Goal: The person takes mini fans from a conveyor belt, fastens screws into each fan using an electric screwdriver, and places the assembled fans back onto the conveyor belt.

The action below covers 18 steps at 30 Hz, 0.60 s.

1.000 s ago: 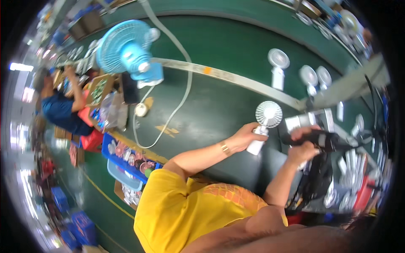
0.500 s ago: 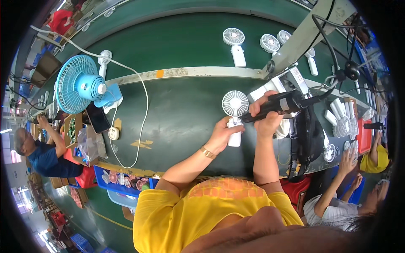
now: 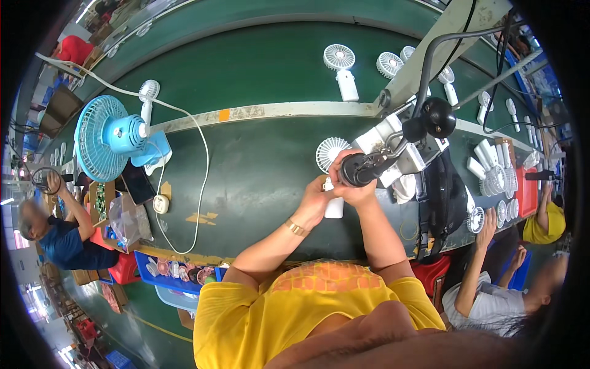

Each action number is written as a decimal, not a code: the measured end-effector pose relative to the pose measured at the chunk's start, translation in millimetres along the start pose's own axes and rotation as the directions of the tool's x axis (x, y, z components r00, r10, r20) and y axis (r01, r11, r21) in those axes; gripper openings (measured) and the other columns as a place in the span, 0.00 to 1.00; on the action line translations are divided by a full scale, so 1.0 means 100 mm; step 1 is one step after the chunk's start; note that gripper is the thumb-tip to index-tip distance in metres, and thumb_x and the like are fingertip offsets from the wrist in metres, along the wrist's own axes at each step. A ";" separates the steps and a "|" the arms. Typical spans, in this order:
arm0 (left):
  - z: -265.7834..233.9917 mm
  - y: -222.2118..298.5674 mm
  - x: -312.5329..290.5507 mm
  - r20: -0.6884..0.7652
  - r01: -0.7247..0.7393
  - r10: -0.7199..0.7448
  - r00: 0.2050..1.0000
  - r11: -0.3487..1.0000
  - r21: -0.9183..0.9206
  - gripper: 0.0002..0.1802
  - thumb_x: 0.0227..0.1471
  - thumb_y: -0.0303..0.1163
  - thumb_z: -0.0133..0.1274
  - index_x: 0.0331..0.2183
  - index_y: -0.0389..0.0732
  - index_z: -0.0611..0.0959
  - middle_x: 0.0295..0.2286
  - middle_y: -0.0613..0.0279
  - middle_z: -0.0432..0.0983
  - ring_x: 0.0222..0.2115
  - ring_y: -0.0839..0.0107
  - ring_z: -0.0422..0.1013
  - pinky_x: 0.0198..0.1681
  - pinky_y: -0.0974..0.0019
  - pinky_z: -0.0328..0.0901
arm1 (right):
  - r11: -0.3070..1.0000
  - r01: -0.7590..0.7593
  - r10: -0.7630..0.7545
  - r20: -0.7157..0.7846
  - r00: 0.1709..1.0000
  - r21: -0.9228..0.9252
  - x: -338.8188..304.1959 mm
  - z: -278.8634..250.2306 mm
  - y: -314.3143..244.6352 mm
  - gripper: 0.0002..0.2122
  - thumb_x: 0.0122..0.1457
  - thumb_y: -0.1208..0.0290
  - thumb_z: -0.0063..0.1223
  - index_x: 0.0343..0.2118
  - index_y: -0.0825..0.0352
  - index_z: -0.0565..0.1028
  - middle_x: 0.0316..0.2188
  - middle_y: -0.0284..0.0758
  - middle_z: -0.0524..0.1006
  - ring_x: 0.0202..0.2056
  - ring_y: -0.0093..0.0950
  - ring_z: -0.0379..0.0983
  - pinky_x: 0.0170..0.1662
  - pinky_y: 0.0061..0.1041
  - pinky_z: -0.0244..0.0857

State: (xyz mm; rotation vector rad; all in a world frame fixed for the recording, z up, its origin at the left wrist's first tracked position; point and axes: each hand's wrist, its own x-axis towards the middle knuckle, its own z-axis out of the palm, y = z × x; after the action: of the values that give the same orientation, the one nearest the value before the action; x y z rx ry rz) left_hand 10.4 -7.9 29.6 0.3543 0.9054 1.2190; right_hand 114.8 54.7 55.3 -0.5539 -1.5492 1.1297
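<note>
A small white handheld fan [image 3: 330,154] stands on the dark green bench [image 3: 258,178], its handle running down toward me. My left hand [image 3: 314,200], with a gold bracelet at the wrist, grips that handle from the left. My right hand [image 3: 355,189] is closed around a black powered screwdriver [image 3: 357,168] that hangs on a black cable from above, its tip over the fan's handle. The two hands touch each other, and the handle's upper part is hidden between them.
A blue desk fan [image 3: 108,139] with a white cable stands at the left. More white handheld fans [image 3: 342,67] lie on the green conveyor behind. A blue parts bin [image 3: 175,272] sits at the bench edge. A black bag [image 3: 440,198] and fan parts lie right. Co-workers sit left [image 3: 58,241] and right [image 3: 485,294].
My right hand has brought the screwdriver in over the fan, and both hands now meet at its handle. The view has swung so the fan sits nearer the middle.
</note>
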 end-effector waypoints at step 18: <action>0.06 0.06 -0.08 0.145 0.094 -0.102 0.984 0.994 0.063 0.26 0.44 0.20 0.53 0.45 0.39 0.62 0.33 0.53 0.73 0.28 0.66 0.73 0.32 0.66 0.70 | 0.995 0.089 -0.055 -0.450 0.891 0.054 0.50 -0.30 -0.65 0.17 0.43 0.81 0.44 0.41 0.73 0.63 0.17 0.35 0.68 0.19 0.21 0.64 0.25 0.17 0.58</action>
State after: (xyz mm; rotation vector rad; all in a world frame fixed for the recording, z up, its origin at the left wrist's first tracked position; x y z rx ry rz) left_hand 10.8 -11.5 40.9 0.4349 0.8204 1.0636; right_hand 140.8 78.5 135.0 -0.6502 -1.1129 0.9172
